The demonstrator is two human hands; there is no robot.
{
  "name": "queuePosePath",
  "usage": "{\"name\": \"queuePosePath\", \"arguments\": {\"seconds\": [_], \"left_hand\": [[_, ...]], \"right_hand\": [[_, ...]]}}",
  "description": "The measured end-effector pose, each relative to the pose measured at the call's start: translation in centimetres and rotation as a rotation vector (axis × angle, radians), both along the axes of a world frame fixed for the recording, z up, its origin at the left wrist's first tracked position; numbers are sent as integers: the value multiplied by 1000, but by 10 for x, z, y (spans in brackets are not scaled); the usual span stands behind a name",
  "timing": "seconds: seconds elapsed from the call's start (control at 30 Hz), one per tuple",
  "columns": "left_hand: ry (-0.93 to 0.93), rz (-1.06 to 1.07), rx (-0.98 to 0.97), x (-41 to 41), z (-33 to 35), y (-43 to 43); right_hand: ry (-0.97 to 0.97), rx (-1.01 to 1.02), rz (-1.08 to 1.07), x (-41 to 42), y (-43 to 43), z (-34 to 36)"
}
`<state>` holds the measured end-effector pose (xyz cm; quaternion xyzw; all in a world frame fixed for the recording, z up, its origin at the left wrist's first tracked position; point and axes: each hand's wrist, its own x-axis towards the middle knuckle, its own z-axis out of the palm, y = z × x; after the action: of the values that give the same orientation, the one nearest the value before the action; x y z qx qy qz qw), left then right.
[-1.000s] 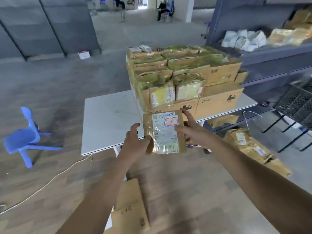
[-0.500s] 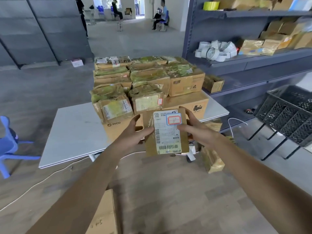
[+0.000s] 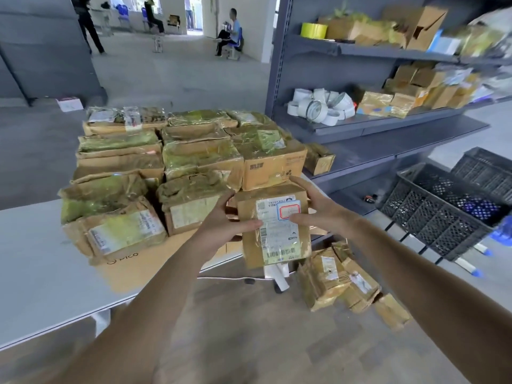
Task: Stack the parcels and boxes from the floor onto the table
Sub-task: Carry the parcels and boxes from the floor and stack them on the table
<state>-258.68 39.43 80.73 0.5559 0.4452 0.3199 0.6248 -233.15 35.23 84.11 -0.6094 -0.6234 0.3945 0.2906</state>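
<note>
White table (image 3: 30,267) fills the left side, and on its right half sits the stack (image 3: 199,159) of taped cardboard parcels, packed edge to edge in several layers right back to the far edge. Lowest at the near edge lies a flat PICO box (image 3: 144,261), with a labelled parcel (image 3: 119,228) resting on it.

Moving across, the left hand (image 3: 221,223) grips the small brown parcel (image 3: 274,195) on its left side. The thumb presses flat across the front at the edge of the shipping label (image 3: 277,234), and the other fingers wrap behind the upper left edge. That parcel is up in the air, label facing the camera, tilted a touch, just in front of the stack at the table's near right corner. Whether it touches the boxes behind, I cannot tell.

The right hand (image 3: 318,209) holds its right side, thumb laid on the label, fingers curled round the top right corner. Below and to the right, more parcels (image 3: 338,275) lie heaped on the wooden floor (image 3: 249,328) beside the table. Further right stands a grey shelf rack (image 3: 388,126) carrying white tape rolls (image 3: 321,106) and boxes, then black plastic crates (image 3: 443,214) at the far right.
</note>
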Motion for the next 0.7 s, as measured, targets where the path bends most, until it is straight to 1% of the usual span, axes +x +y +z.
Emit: {"name": "queuePosePath", "arguments": {"seconds": [0.2,0.33,0.43,0.57,0.7], "left_hand": [[-103,14,-18,32,-5,31],[-142,89,-33,48,-6,42],[-189,147,-62,56,-2,50],[-247,209,-71,66,6,57],[-248,256,-84,78,11,59]], "right_hand": [[-143,-30,6,20,37,13],[-55,-49,-7,40,58,3],[26,-146,-6,53,73,-2],[116,-247,61,72,89,-9],[195,-229,117,86,106,-11]]}}
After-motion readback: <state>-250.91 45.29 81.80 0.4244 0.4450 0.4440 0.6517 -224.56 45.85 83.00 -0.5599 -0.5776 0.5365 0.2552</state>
